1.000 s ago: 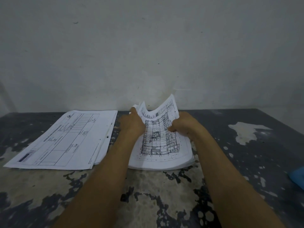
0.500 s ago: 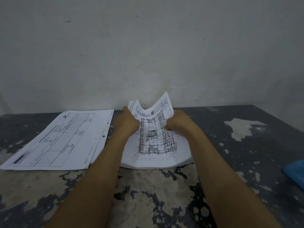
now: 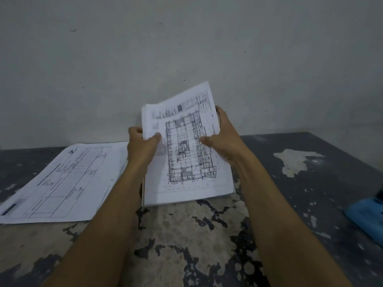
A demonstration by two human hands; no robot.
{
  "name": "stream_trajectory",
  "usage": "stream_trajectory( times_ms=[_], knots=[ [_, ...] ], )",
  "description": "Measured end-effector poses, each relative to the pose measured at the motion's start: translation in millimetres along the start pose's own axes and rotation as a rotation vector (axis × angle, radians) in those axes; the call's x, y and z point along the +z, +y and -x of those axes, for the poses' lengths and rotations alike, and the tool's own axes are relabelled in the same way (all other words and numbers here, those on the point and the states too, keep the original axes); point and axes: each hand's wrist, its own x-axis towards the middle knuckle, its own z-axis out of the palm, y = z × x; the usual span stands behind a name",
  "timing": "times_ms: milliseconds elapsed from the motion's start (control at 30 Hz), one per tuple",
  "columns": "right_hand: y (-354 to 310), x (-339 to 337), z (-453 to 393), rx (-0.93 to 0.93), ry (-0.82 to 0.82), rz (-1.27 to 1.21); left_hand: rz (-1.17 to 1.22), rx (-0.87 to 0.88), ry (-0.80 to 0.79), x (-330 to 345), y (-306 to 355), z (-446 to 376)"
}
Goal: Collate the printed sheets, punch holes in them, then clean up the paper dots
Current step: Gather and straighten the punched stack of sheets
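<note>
1. A stack of printed sheets (image 3: pixel 186 154) stands tilted in the middle of the view, its top sheet showing a floor-plan drawing with a block of small print along the upper edge.
2. The stack's upper end leans away toward the wall, while its lower edge sits at or just above the table (image 3: pixel 186 235); contact there cannot be judged.
3. The left hand (image 3: pixel 143 146) grips the stack's left edge, thumb pressed on the front of the top sheet and fingers curled round behind.
4. The right hand (image 3: pixel 221 139) holds the right edge, thumb lying on the printed face and fingers reaching up along the side toward the upper corner.
5. Both bare forearms stretch in from the bottom of the view toward the stack.
6. To the left, a second pile of sheets (image 3: pixel 68 183) lies flat on the table, its top page carrying a ruled form; it is near the left forearm.
7. The table is dark grey with the paint worn away in large pale patches, most of all in front of the stack.
8. At the right edge lies a blue object (image 3: pixel 366 216), cut off by the view, well apart from the hands.
9. A plain pale wall (image 3: pixel 186 48) rises behind the table.
</note>
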Motion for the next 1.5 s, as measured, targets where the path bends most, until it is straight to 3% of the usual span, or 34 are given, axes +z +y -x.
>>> stream_trajectory(
  times_ms=[100,167,367,667,833,1167,1500],
  knots=[
    [-11.9,-0.7,2.4,-0.109,0.045,-0.063,0.268,-0.032,0.048,-14.7,20.8,-6.7],
    [-16.4,2.0,4.4,-0.165,0.093,-0.057,0.324,0.002,0.052,-22.6,34.0,-8.5],
    [-21.1,12.1,2.9,-0.282,0.189,-0.081,0.270,0.352,0.064,-32.0,57.0,-4.0],
    [-8.3,12.3,1.7,-0.254,0.251,-0.142,0.186,0.497,0.115,-14.9,59.4,11.3],
    [-24.1,9.7,-0.8,-0.333,0.304,-0.145,0.185,0.598,0.150,-18.8,81.4,16.3],
    [-14.5,8.6,2.5,-0.238,0.252,-0.158,0.217,0.553,0.109,-20.0,66.0,13.4],
    [-21.1,8.0,0.7,-0.273,0.322,-0.177,0.234,0.531,0.112,-20.9,68.5,10.9]
  ],
)
